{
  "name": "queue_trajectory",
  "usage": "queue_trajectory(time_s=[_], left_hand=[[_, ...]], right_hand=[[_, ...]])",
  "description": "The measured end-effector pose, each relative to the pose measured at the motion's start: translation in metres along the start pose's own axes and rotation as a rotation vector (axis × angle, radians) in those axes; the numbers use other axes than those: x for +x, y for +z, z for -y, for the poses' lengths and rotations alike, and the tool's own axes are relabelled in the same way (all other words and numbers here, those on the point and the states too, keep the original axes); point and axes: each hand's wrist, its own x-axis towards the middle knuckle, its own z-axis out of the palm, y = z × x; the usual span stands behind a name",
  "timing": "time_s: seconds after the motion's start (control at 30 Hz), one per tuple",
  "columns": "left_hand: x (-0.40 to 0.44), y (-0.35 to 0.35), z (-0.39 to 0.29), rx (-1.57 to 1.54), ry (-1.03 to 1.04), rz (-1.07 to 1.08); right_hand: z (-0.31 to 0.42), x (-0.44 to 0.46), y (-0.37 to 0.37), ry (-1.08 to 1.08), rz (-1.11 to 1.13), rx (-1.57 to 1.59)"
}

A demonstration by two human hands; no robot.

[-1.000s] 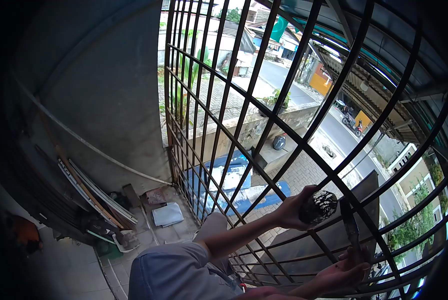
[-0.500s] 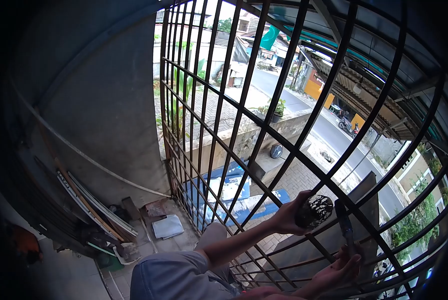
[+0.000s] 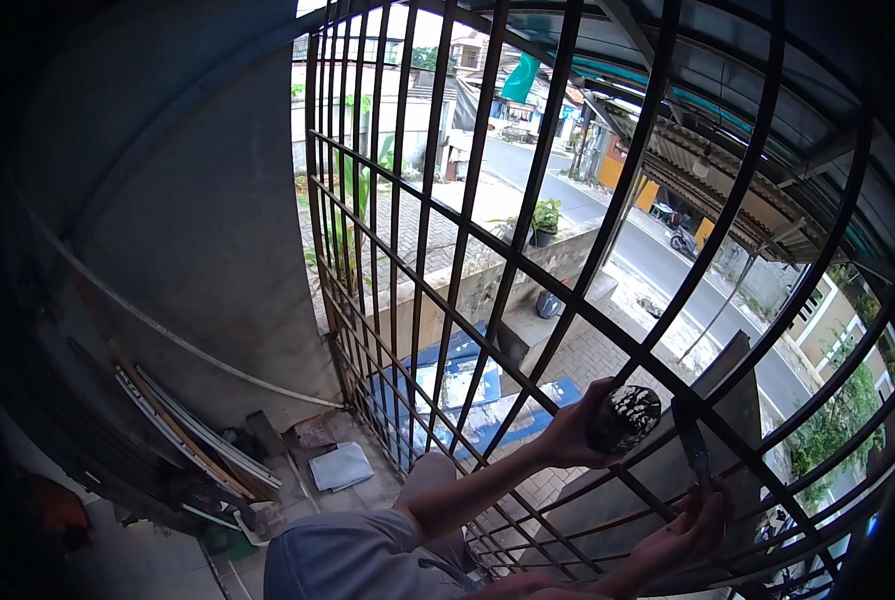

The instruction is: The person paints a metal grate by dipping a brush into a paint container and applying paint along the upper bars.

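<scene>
Low, right of centre, the dark container (image 3: 624, 420) sits in the left hand (image 3: 571, 434), fingers curled round it. Beside it, the right hand (image 3: 696, 525) pinches a brush-like tool (image 3: 701, 464) near the metal grille (image 3: 573, 299). A grey wall (image 3: 198, 200) fills the upper left above floor tiles (image 3: 148, 545).

I see the grille (image 3: 575, 299) across the frame as dark metal bars, mostly dull and smooth. Right of centre, the container (image 3: 623, 420) shows me a glossy dark face broken by bright reflections; I can't tell its material. Beside it, the paintbrush (image 3: 697, 452) has a faint metallic sheen. The sleeve (image 3: 338, 552) at lower centre reads as matt cloth, the wall (image 3: 188, 220) at upper left as matt and faintly mottled.
</scene>
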Motion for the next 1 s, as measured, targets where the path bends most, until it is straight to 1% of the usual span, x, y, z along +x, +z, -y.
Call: queue_trajectory(time_s=[0.07, 0.2, 0.27, 0.3, 0.37, 0.4, 0.47, 0.6, 0.63, 0.7, 0.77, 0.83, 0.87, 0.9, 0.97, 1.0], left_hand=[[0.001, 0.001, 0.001, 0.097, 0.126, -0.068], [0.000, 0.001, 0.000, 0.094, 0.086, -0.067], [-0.001, 0.001, 0.003, 0.057, -0.002, -0.030], [-0.001, 0.001, 0.002, 0.055, -0.008, -0.025], [-0.002, 0.001, 0.002, 0.070, -0.019, -0.036], [-0.001, 0.002, 0.001, 0.070, 0.008, -0.047], [0.000, 0.003, 0.000, 0.085, 0.007, -0.052], [0.001, 0.002, 0.000, 0.106, 0.027, -0.060], [0.001, 0.001, 0.000, 0.109, 0.037, -0.056], [0.002, 0.002, 0.002, 0.118, 0.103, -0.089], [0.001, -0.001, 0.009, 0.078, 0.089, -0.061], [0.002, -0.002, -0.001, 0.087, 0.031, -0.043], [0.002, 0.000, 0.003, 0.012, 0.030, -0.042], [0.003, 0.002, 0.008, -0.059, 0.035, -0.047], [0.003, 0.002, 0.005, -0.071, 0.048, -0.029], [0.004, 0.001, 0.005, -0.056, 0.062, -0.016]], right_hand=[[-0.002, 0.000, -0.001, 0.028, -0.006, -0.016], [0.000, -0.001, 0.002, 0.017, -0.017, -0.019], [0.003, -0.001, 0.008, -0.028, -0.066, -0.040], [0.000, -0.001, 0.004, -0.023, -0.070, -0.045], [-0.007, 0.002, -0.007, -0.008, 0.024, -0.001], [-0.006, 0.002, -0.005, -0.002, 0.022, -0.008], [-0.004, 0.002, 0.003, -0.022, -0.051, -0.053], [-0.001, 0.005, 0.003, -0.022, -0.051, -0.062], [-0.001, 0.005, 0.004, -0.021, -0.086, -0.041], [-0.001, 0.005, 0.003, -0.012, -0.138, -0.058], [-0.001, 0.008, -0.001, -0.038, -0.193, 0.086], [0.004, 0.011, -0.004, -0.109, -0.165, 0.112], [0.009, 0.012, -0.005, -0.143, -0.148, 0.083], [0.011, 0.013, -0.012, -0.206, -0.027, 0.067], [0.023, 0.014, -0.012, -0.249, 0.099, 0.032], [0.029, 0.016, -0.008, -0.253, 0.085, 0.013]])
